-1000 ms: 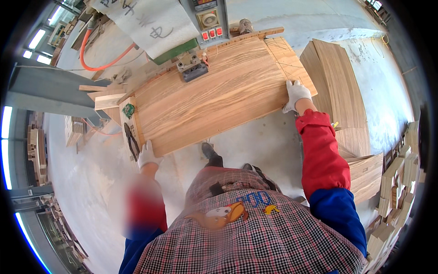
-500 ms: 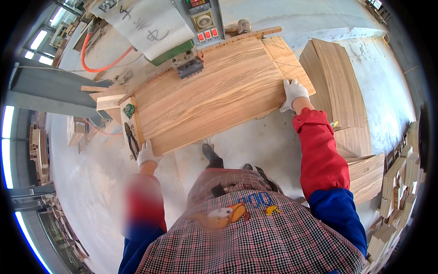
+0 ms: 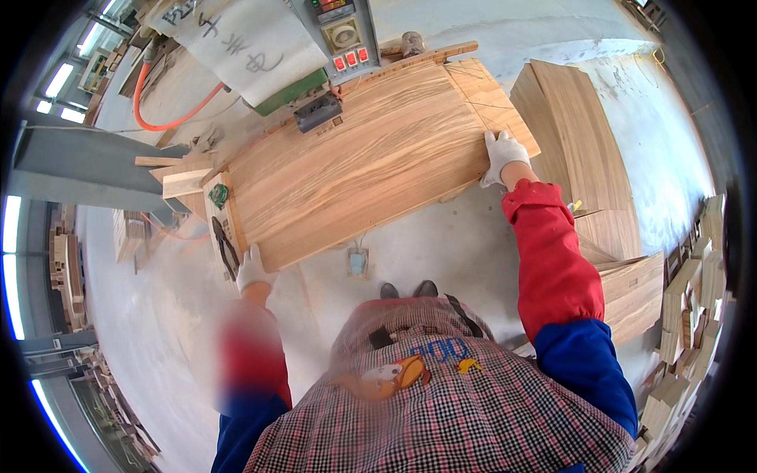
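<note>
A wide wooden board [image 3: 355, 162] with streaky grain lies under the dark block of a press head [image 3: 318, 114]. A small dark mark [image 3: 337, 121] shows on the board right beside that block. My left hand [image 3: 255, 272], in a white glove, grips the board's near left corner. At the near right edge my right hand [image 3: 505, 158], gloved too, is closed over the board with its fingers on top. What the fingers do under the board is hidden. Black-handled pliers [image 3: 225, 248] and a green roll [image 3: 218, 195] rest on a wood strip by the left end.
A grey control box [image 3: 344, 35] with red switches stands behind the board, beside a white paper-covered panel [image 3: 236, 47]. Large boards [image 3: 579, 134] are stacked at the right, with wood pieces [image 3: 682, 315] farther over. A foot pedal [image 3: 358, 261] sits on the floor near my shoes [image 3: 408, 290].
The press head appears to have lifted, and the dark mark beside it has come into view. My foot has drawn back off the pedal area. Both hands keep their places on the board.
</note>
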Tool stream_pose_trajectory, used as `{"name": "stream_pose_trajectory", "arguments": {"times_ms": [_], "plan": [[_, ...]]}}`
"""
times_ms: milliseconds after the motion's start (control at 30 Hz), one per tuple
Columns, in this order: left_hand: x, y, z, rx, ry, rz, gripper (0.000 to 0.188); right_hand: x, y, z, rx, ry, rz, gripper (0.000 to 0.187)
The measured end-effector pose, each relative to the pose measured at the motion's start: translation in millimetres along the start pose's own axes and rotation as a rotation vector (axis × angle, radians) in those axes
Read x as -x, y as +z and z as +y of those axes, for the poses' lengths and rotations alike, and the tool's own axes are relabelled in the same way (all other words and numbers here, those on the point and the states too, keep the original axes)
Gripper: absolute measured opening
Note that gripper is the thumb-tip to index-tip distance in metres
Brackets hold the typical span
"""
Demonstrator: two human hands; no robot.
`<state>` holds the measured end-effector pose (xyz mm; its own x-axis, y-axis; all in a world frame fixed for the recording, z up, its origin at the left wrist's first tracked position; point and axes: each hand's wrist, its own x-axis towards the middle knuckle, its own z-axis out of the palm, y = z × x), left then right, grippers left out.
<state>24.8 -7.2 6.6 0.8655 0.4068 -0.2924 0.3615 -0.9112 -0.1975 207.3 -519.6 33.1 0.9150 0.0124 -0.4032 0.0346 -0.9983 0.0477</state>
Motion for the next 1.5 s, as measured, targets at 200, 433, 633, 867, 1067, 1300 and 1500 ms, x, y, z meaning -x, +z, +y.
{"name": "stream_pose_trajectory", "arguments": {"times_ms": [200, 433, 633, 867, 1067, 1300, 1500], "plan": [[0, 8, -8, 0.024, 0.029, 0.059, 0.094, 1, 0, -4, 0.008, 0.027, -0.018, 0.109], [0, 9, -8, 0.027, 0.025, 0.06, 0.095, -2, 3, -5, 0.028, 0.025, -0.026, 0.111], [-2, 8, -8, 0.003, 0.009, 0.021, 0.095, -1, 2, -5, 0.027, 0.024, -0.019, 0.111], [-2, 5, -7, 0.012, -0.007, -0.025, 0.096, -2, -1, -8, 0.024, 0.044, -0.041, 0.112], [-1, 0, -4, -0.028, 0.004, -0.038, 0.097, -3, 3, -3, -0.002, 0.03, -0.005, 0.111], [1, -3, -3, -0.042, 0.015, -0.028, 0.096, -4, 4, -5, 0.001, 0.036, -0.008, 0.111], [-2, 2, -6, -0.034, 0.029, -0.014, 0.096, -2, 2, -6, 0.026, 0.046, -0.016, 0.111]]}}
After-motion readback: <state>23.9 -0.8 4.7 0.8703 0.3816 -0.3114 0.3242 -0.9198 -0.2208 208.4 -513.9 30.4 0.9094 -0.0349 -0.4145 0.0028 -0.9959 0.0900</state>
